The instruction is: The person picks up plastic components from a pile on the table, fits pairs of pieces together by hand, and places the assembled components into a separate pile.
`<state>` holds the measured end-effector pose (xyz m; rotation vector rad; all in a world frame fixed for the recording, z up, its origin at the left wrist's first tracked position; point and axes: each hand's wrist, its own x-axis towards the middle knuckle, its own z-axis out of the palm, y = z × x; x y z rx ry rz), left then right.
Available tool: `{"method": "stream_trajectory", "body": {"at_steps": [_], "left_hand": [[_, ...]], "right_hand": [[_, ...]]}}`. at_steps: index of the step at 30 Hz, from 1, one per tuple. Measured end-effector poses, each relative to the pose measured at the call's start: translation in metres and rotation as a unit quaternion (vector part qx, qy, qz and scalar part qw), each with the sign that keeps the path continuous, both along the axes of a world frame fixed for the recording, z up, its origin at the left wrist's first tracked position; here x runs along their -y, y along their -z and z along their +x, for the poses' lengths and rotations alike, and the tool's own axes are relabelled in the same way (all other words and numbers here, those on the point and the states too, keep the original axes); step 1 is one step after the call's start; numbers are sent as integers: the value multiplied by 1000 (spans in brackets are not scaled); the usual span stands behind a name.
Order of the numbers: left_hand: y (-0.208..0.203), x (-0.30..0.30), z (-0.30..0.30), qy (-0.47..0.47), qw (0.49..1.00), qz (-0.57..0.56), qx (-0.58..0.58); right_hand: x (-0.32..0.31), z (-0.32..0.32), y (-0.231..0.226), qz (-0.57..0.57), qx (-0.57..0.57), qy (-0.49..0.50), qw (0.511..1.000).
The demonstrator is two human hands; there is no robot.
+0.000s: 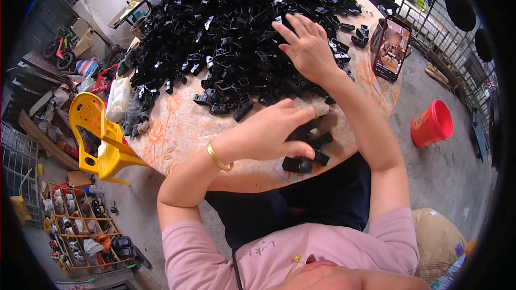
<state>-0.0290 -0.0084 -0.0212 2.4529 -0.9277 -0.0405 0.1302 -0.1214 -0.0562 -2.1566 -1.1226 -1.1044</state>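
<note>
Head view: right hand [312,52] out over black parts [231,35], left hand [264,132] closer in, fingers [286,34] apart on both

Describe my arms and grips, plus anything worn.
Pink short sleeves leave both forearms bare. A gold-coloured bangle circles the left wrist, and the left grip has what looks like a pale covering on one fingertip. The right grip is ungloved.

head camera | worn on the person's head [333,280], left one of two | pointed down, past the pink shirt [301,241], at the table [180,142] | left hand [271,131] and right hand [309,51] seen up close, floor [430,182] seen farther off | wide round view, straight lines bent near the rim, corners left black
</note>
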Motion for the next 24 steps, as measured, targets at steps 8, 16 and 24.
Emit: {"method": "stream_trajectory", "body": {"at_steps": [8, 16, 24], "left_hand": [[6, -58, 33, -217, 963, 45, 152], [12, -56, 40, -269, 956, -70, 88], [13, -50, 48, -153, 730, -635, -203]], "right_hand": [[-11, 10, 7, 2, -21, -13, 1000], [6, -28, -22, 152, -310, -211, 915], [9, -33, -20, 301, -578, -431, 624]]}}
